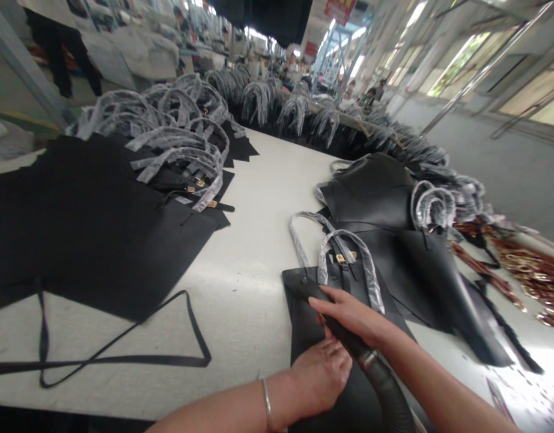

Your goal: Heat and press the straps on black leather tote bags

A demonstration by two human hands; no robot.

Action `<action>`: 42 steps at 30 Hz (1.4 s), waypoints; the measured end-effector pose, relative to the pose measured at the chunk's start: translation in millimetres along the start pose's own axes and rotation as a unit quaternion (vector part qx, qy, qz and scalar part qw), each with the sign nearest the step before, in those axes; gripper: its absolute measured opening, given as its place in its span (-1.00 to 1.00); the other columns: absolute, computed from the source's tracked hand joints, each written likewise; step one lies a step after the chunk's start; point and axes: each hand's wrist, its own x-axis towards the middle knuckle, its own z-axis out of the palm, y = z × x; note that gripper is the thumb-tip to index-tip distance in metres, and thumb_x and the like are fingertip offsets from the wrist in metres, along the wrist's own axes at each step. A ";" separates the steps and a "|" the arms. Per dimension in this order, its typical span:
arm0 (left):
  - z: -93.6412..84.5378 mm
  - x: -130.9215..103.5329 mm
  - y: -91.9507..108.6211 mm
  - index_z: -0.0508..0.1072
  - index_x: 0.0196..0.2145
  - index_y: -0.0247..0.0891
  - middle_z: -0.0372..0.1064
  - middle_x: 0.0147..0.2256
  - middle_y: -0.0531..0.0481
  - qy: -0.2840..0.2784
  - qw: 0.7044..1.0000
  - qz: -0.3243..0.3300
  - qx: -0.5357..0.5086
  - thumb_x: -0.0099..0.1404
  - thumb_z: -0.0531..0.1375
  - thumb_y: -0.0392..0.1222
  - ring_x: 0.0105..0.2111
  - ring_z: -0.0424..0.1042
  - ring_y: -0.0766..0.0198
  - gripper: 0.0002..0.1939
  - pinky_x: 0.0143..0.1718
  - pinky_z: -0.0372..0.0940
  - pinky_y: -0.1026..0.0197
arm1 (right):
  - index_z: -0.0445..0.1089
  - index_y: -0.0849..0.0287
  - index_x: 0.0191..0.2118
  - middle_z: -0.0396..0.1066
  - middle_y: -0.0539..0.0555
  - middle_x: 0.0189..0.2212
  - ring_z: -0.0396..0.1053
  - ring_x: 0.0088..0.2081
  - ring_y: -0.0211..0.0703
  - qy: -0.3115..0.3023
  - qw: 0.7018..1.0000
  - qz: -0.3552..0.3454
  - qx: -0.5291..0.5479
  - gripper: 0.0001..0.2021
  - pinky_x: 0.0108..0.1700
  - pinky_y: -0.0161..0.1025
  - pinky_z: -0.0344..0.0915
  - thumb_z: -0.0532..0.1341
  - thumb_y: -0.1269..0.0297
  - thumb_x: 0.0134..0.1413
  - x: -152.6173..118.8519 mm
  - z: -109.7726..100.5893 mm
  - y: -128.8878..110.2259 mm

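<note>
In my right hand [349, 313] is a black handheld tool [344, 338] with a metal clamp and a thick ribbed hose. Its front end sits over the upper part of a black bag panel [304, 331]. My left hand [324, 373], with a bracelet at the wrist, is closed just below the tool, low over the same panel. Its fingertips are partly hidden, so what they grip cannot be made out. Two handles [371, 270] wrapped in clear plastic rise from the panel's top edge, with a gold buckle [340, 258] between them.
Stacked black panels [88, 216] with wrapped handles [182, 144] cover the left of the white table [241, 288]. A long black strap [124, 359] lies in front. More black bags [371, 192] lie to the right, beside brown straps with gold hardware [524, 270]. A person [63, 48] stands back left.
</note>
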 end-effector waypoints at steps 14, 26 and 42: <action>7.6 8.2 -6.9 0.37 0.03 -0.48 0.36 0.05 -0.31 0.026 0.999 -0.021 0.026 0.41 -0.03 -0.01 0.13 0.26 0.03 -0.52 0.21 0.05 0.03 | 0.22 0.10 0.11 0.31 -0.13 -0.57 0.29 -0.64 -0.31 0.120 0.990 -0.074 -0.033 -0.51 -0.60 -0.37 0.23 0.25 0.10 0.08 -18.4 -7.8 2.0; -17.3 42.3 -94.1 0.38 0.06 -0.41 0.28 0.14 -0.28 0.095 0.988 -0.095 0.071 0.39 0.01 -0.18 0.18 0.22 0.06 -0.61 0.24 0.08 -0.03 | 0.23 0.09 -0.26 0.34 -0.12 -0.53 0.31 -0.67 -0.36 0.319 0.936 0.038 0.145 -0.69 -0.65 -0.40 0.23 0.26 0.00 0.05 -178.7 -69.6 121.2; -20.6 -4.9 -71.8 0.37 0.09 -0.34 0.27 0.15 -0.20 0.081 0.992 -0.052 0.080 0.36 0.04 -0.16 0.17 0.24 0.10 -0.60 0.21 0.16 -0.04 | 0.20 0.09 -0.24 0.32 -0.13 -0.52 0.33 -0.64 -0.39 0.354 0.903 -0.029 0.240 -0.73 -0.63 -0.44 0.26 0.22 0.05 0.13 -145.4 -77.2 172.6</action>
